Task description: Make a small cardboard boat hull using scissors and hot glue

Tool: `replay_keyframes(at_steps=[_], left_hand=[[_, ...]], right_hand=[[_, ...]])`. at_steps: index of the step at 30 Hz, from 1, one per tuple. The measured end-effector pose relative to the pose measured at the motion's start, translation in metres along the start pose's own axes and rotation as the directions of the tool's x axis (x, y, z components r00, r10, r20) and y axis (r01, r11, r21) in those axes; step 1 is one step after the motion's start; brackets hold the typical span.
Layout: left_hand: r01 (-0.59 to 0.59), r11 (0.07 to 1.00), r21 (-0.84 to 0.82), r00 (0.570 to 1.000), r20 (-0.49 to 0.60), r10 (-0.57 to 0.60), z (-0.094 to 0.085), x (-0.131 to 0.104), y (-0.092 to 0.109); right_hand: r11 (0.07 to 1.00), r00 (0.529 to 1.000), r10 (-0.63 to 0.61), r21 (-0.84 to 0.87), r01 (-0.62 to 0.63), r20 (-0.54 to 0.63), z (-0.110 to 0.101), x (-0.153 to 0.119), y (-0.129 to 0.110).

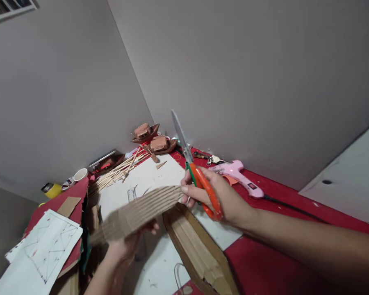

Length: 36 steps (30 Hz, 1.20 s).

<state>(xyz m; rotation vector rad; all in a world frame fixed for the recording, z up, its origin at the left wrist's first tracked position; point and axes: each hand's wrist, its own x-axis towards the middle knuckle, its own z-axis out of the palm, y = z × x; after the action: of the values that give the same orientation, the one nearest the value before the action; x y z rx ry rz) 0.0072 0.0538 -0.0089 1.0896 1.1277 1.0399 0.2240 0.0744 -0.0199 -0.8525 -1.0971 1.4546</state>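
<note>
A curved strip of corrugated cardboard (147, 207) is held up above the table. My left hand (127, 248) grips it from below; the strip covers most of that hand, and a few fingertips show past its lower edge. My right hand (199, 186) holds scissors (213, 200) with orange and green handles, blades pointing up and away. Thumb and fingers of this same hand also pinch the strip's right end. Beneath the hands lies a long boat-shaped cardboard hull (197, 250), its hollow side up.
A pink glue gun (244, 178) with a black cord lies at right on the red table. Thin wooden sticks (119, 172), small model boats (160, 144) and a paper cup (80, 175) stand toward the back. Drawn paper (46, 246) is at left; white board (169, 176) lies underneath.
</note>
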Motion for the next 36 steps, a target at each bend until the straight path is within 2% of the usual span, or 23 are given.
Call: replay_keyframes(at_steps=[3,5,8,12,15,19,23,28,33,36], left_hand=[[0.011,0.999,0.039,0.996,0.089,-0.015,0.007,-0.005,-0.005],[0.003,1.000,0.031,0.994,0.111,-0.006,0.014,-0.009,-0.007],[-0.042,0.999,-0.008,0.999,0.012,0.042,0.021,-0.012,-0.010],[-0.114,0.993,-0.010,0.986,-0.123,0.112,0.018,-0.013,-0.010],[-0.189,0.982,-0.005,0.967,-0.174,0.185,0.010,-0.013,-0.004],[-0.272,0.962,0.018,0.940,-0.208,0.269,0.000,-0.014,0.007],[-0.300,0.950,0.089,0.931,-0.189,0.312,-0.007,-0.016,0.015],[-0.267,0.957,0.116,0.940,-0.188,0.285,-0.010,-0.020,0.018],[-0.268,0.950,0.163,0.945,-0.148,0.292,-0.012,-0.020,0.019],[-0.259,0.936,0.236,0.948,-0.125,0.294,-0.014,-0.022,0.022]], right_hand=[[1.000,1.000,-0.019,0.022,0.020,-0.013,0.001,-0.001,0.003],[1.000,1.000,0.004,0.016,-0.005,0.023,0.004,-0.005,0.006],[0.997,0.989,0.075,-0.022,-0.073,0.126,0.010,-0.013,0.012],[0.988,0.950,0.148,-0.076,-0.132,0.275,0.012,-0.018,0.016],[0.968,0.947,0.112,-0.248,-0.036,0.301,0.008,-0.016,0.016],[0.881,0.931,0.072,-0.460,0.108,0.358,0.003,-0.014,0.013],[0.816,0.882,0.052,-0.529,0.232,0.467,-0.001,-0.017,0.008],[0.702,0.854,0.090,-0.641,0.311,0.513,-0.006,-0.017,0.004],[0.696,0.849,0.089,-0.643,0.321,0.521,-0.005,-0.019,-0.006],[0.712,0.821,0.114,-0.622,0.326,0.560,-0.003,-0.020,-0.010]])
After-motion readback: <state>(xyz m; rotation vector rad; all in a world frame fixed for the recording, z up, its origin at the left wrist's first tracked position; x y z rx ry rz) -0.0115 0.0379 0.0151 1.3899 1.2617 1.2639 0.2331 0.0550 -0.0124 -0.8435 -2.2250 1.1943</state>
